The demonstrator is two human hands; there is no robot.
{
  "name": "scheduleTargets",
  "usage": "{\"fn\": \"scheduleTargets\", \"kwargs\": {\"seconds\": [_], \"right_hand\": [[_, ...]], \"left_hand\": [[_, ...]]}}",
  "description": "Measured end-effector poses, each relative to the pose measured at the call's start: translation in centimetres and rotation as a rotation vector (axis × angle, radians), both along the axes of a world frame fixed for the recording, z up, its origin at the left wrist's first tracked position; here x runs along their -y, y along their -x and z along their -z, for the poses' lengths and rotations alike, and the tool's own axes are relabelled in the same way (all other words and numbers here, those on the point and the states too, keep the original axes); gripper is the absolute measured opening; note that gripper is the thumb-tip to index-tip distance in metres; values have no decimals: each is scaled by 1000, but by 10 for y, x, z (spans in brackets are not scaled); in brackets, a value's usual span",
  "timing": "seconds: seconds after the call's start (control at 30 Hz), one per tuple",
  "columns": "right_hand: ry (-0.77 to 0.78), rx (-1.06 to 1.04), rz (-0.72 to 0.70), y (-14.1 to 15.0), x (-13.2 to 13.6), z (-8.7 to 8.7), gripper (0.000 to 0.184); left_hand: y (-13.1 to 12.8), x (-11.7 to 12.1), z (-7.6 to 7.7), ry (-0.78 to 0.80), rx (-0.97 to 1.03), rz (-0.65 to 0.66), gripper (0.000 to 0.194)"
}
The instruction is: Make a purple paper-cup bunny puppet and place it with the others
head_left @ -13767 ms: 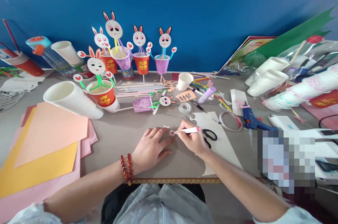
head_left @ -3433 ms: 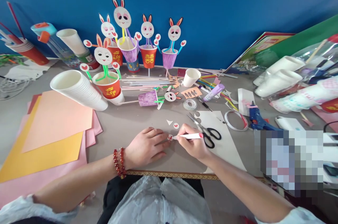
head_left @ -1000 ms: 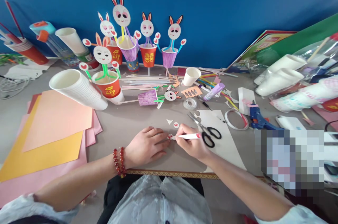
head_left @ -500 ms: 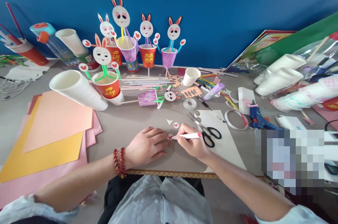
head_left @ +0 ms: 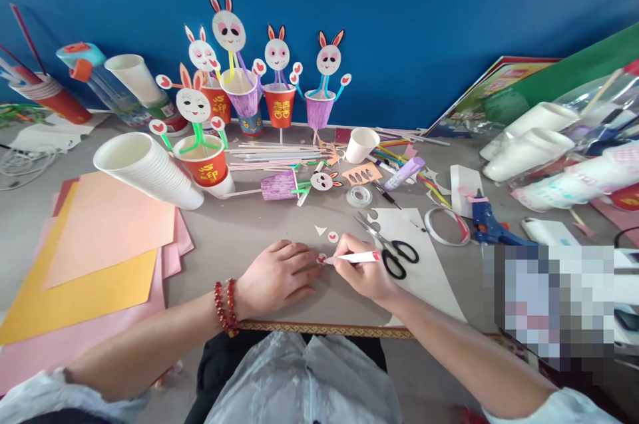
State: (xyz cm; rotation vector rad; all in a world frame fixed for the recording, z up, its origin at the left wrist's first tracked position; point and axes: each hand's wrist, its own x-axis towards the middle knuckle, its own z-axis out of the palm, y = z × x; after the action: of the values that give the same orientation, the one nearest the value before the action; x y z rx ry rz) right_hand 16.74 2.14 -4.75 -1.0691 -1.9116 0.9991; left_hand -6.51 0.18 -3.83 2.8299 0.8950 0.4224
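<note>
A deep blue wall [head_left: 399, 24] fills the background above a grey table [head_left: 219, 251]. On the person's left lie overlapping peach, yellow and pink paper sheets [head_left: 114, 224]; to the right, a white paper sheet [head_left: 424, 284] with curved bites cut from its upper corner lies partly beneath the right forearm. A tilted stack of white cups [head_left: 144, 168] rests behind the coloured paper. Toward the wall, five paper rabbit figures [head_left: 229, 31] rise from decorated cups, while a purple cup with a rabbit head [head_left: 279, 185] lies on its side in front of them. At centre, the left hand [head_left: 277, 277] lies palm down, fingers slightly spread, index fingertip touching a small disc. The right hand [head_left: 362, 271] grips a white-and-red marker [head_left: 360, 257] like a pen, its tip at that disc. Black-handled scissors [head_left: 392, 245] lie just beyond the right hand. The small white disc [head_left: 321, 259], marked in red, sits between the two hands; near it lie a second disc with a red heart [head_left: 333, 237] and a pointed white scrap [head_left: 320, 230].
</note>
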Motion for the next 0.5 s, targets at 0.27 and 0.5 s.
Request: {"fn": "scheduleTargets", "kwargs": {"seconds": [0.27, 0.5], "right_hand": [[17, -3, -16, 1, 0, 0, 20], [5, 3, 11, -1, 1, 3, 19]], "left_hand": [[0, -1, 0, -2, -7, 2, 35], [1, 0, 0, -3, -4, 3, 35]]}}
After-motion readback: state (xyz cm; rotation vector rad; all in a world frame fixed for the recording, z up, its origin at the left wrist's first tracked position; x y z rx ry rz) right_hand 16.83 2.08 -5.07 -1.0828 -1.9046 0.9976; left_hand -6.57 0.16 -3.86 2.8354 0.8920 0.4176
